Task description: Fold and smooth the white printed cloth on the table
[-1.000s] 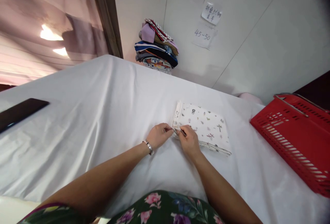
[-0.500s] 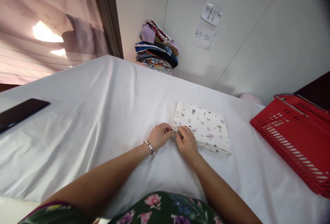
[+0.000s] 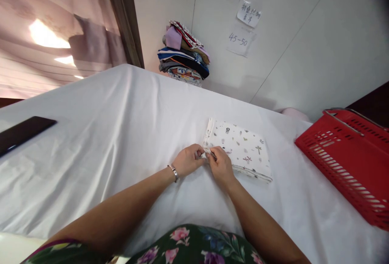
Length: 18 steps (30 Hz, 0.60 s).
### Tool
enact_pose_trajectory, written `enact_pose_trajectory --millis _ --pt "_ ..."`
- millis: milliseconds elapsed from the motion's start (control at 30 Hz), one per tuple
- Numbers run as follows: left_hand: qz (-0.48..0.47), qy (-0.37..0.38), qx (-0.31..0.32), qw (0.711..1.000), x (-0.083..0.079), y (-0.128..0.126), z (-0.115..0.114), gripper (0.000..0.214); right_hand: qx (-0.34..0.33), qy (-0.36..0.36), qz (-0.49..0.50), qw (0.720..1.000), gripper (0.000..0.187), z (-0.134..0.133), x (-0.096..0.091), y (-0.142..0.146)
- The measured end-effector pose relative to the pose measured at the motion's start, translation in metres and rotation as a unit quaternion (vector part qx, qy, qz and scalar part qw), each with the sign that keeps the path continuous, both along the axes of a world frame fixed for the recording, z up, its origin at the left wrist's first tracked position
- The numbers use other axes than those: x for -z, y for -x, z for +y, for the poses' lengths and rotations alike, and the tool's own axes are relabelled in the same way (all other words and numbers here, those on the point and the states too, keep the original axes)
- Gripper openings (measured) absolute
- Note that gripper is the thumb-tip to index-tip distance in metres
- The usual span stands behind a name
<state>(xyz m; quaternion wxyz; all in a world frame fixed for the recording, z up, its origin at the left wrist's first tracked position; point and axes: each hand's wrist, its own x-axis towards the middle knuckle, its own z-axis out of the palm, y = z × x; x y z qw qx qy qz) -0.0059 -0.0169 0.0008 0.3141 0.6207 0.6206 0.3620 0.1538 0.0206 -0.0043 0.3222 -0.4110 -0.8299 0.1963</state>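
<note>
A folded white cloth (image 3: 243, 146) with small printed figures lies on the white sheet (image 3: 115, 126) in front of me. My left hand (image 3: 189, 160), with a silver bracelet at the wrist, pinches the cloth's near left corner. My right hand (image 3: 221, 166) meets it at the same corner, fingers closed on the cloth's edge. Both hands rest on the sheet, fingertips touching each other.
A red plastic basket (image 3: 349, 162) with a metal handle stands at the right. A stack of folded coloured fabrics (image 3: 184, 55) sits against the far wall under two paper notes (image 3: 243, 29). A dark phone (image 3: 22, 132) lies at the left edge.
Both hands stay pinched on the cloth's near corner, with only slight finger shifts. The view has tilted a little.
</note>
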Motion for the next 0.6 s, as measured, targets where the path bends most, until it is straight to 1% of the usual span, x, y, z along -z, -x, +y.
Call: enact_pose_trajectory --millis 167,267,367,600 --pt "0.041 -0.018 -0.015 0.999 0.0029 -0.0010 0.0006 0.009 -0.014 -0.038 0.040 0.998 0.013 -0.0009 -0.0063 -0.0085" --pt "0.063 -0.013 -0.021 0.998 0.0023 -0.0013 0.0005 0.009 -0.038 -0.072 -0.018 0.997 0.015 -0.0020 -0.0081 -0.0106" --pt "0.083 -0.003 -0.033 0.996 0.0013 -0.0022 0.0007 0.008 -0.059 -0.088 -0.088 0.990 0.016 -0.0032 -0.0062 -0.0081" --pt "0.096 -0.001 -0.040 0.995 0.0003 -0.0018 0.0010 0.007 -0.047 -0.116 -0.120 0.985 0.019 -0.0050 -0.0011 -0.0030"
